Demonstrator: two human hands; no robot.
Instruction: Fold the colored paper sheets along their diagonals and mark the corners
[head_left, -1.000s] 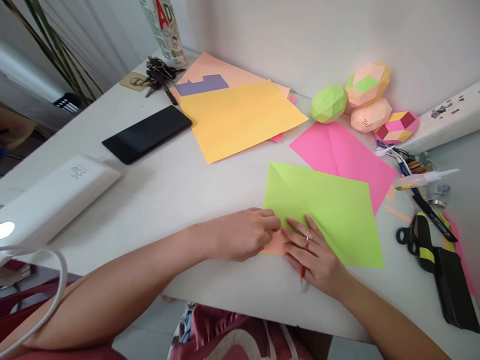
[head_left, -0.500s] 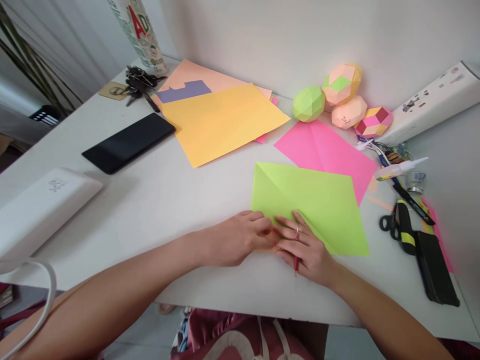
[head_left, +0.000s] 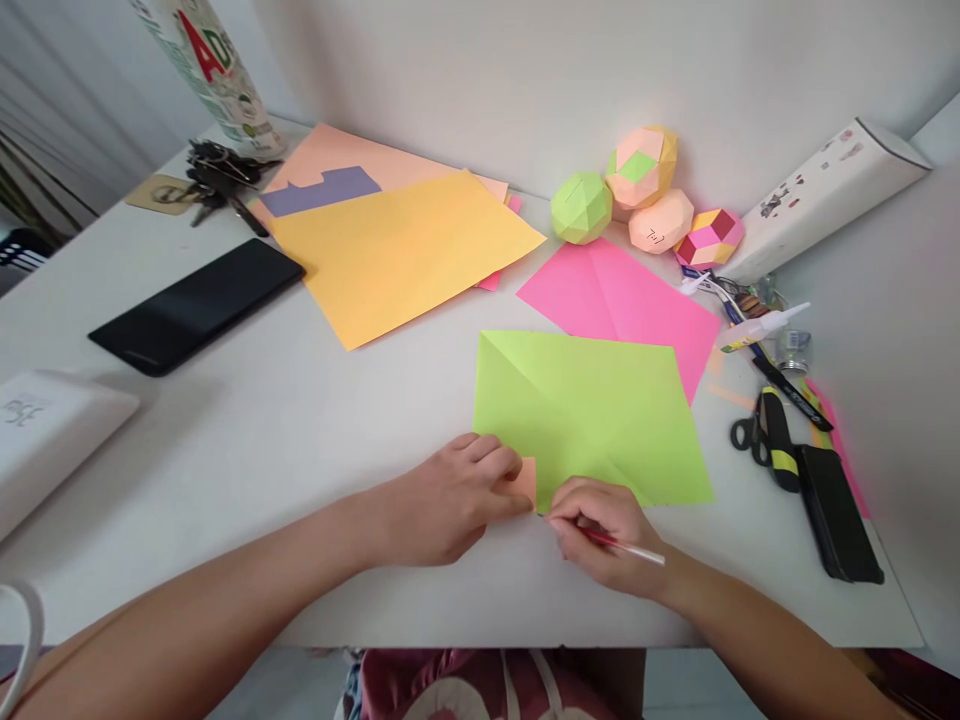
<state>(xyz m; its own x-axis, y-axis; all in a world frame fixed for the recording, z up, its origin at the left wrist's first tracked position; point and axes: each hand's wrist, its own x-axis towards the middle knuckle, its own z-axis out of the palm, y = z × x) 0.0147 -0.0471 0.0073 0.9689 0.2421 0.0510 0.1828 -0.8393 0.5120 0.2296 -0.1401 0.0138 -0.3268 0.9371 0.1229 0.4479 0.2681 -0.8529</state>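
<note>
A tall printed container [head_left: 214,75] stands at the back left of the bench [head_left: 300,420], with a bunch of keys [head_left: 217,172] near its foot, partly over a tan card [head_left: 154,195]. A black phone [head_left: 196,306] lies in front of the keys, and a white block [head_left: 60,430] sits nearer the left edge. Against the wall, four faceted paper shapes [head_left: 581,208] cluster beside a long white box [head_left: 825,200]. At right lie black-handled scissors [head_left: 741,434] and a black case [head_left: 836,510].
</note>
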